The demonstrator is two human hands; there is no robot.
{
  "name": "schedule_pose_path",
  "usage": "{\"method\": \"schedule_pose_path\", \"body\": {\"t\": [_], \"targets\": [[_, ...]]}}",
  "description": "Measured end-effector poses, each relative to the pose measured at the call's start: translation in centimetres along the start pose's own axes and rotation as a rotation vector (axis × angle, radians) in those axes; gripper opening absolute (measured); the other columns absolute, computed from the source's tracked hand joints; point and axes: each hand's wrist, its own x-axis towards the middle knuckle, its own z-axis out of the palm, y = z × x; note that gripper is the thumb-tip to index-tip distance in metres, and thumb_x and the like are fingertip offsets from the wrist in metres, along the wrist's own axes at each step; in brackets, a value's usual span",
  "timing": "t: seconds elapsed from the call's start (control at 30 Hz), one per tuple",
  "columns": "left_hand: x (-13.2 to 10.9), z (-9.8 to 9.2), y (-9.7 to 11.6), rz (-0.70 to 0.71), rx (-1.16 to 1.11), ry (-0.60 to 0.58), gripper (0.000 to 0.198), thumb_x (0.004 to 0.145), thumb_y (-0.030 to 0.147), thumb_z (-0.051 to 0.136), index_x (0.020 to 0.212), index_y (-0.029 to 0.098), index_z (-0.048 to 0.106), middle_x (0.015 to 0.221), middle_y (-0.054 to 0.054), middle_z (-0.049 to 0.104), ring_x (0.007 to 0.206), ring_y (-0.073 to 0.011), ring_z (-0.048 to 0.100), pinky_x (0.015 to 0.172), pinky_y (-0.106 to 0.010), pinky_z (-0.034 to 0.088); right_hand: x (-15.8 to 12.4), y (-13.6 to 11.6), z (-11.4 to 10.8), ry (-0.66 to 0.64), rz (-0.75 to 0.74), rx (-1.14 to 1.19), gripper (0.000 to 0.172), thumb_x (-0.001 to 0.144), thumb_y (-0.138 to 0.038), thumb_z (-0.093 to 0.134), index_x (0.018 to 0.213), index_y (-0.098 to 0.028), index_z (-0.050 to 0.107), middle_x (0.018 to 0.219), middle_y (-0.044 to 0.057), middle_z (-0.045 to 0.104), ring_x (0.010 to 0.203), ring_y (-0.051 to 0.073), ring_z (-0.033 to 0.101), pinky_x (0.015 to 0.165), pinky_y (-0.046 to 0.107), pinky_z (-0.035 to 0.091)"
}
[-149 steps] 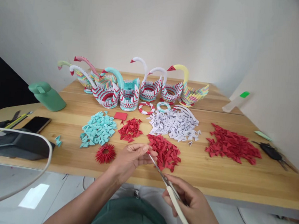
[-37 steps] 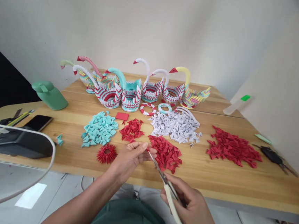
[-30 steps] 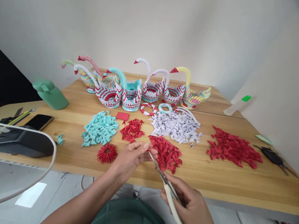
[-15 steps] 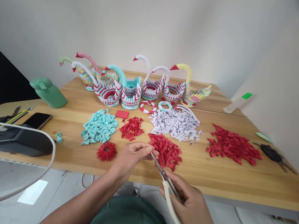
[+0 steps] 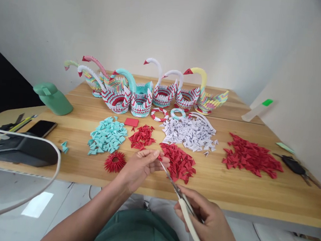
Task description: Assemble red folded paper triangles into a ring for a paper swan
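Left hand sits slightly farther left than half a second ago, pinching small red piece beside near red pile; right hand curls round scissors. Loose pinch could let tip jab fingers.

Pure white for the heap of folded paper, and colour bursts out all round it! Nearer than that heap, the scissors flash cream handles and silvery blades, a little scrap glowing red at their tips. Just left of the heap, a small pile in deep red; farther left, a mound in solid turquoise. Away to its right, another pile, all crimson! Just behind it, one ring alternates red and white blocks, its neighbour turquoise and white. Farther back, a yellow-necked swan sports a red beak, and a turquoise-necked swan wears red and white zigzags!
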Motion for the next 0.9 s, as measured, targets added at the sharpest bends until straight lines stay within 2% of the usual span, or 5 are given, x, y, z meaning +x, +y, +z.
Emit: {"method": "schedule_pose_path", "body": {"t": [0.27,0.4,0.67,0.9], "targets": [[-0.11,0.04,-0.08,0.002,0.044,-0.039,0.041,0.068,0.044,0.089,0.086,0.012,0.070,0.084,-0.010,0.077,0.080,-0.0247,0.074,0.086,-0.037,0.055,0.12,-0.03,0.06,-0.025,0.010,0.020,0.054,0.078,-0.046,0.071,0.126,-0.023,0.069,0.081,0.003,0.075,0.064,0.017,0.067,0.054,0.023,0.054],[-0.08,-0.04,-0.09,-0.003,0.029,-0.024,0.042,0.065,0.043,0.091,0.085,0.012,0.071,0.084,-0.010,0.077,0.078,-0.0230,0.074,0.084,-0.035,0.055,-0.02,0.09,-0.02,-0.015,0.001,0.025,0.052,0.078,-0.045,0.071,0.126,-0.024,0.069,0.080,0.002,0.076,0.064,0.017,0.067,0.052,0.021,0.052],[-0.31,-0.07,-0.15,0.002,0.027,-0.050,0.037,0.069,0.041,0.088,0.086,0.012,0.073,0.082,-0.009,0.077,0.078,-0.0217,0.074,0.081,-0.033,0.057,0.04,-0.03,0.01,-0.028,0.016,0.046,0.047,0.079,-0.043,0.072,0.123,-0.025,0.070,0.083,0.002,0.076,0.068,0.017,0.068,0.053,0.019,0.052],[-0.19,-0.19,-0.16,0.022,0.035,-0.075,0.033,0.074,0.040,0.085,0.086,0.012,0.072,0.085,-0.010,0.077,0.079,-0.0218,0.074,0.082,-0.034,0.057,0.18,0.65,0.17,-0.016,0.003,0.060,0.053,0.079,-0.044,0.072,0.128,-0.023,0.067,0.083,0.003,0.077,0.072,0.018,0.070,0.054,0.020,0.054]]}}
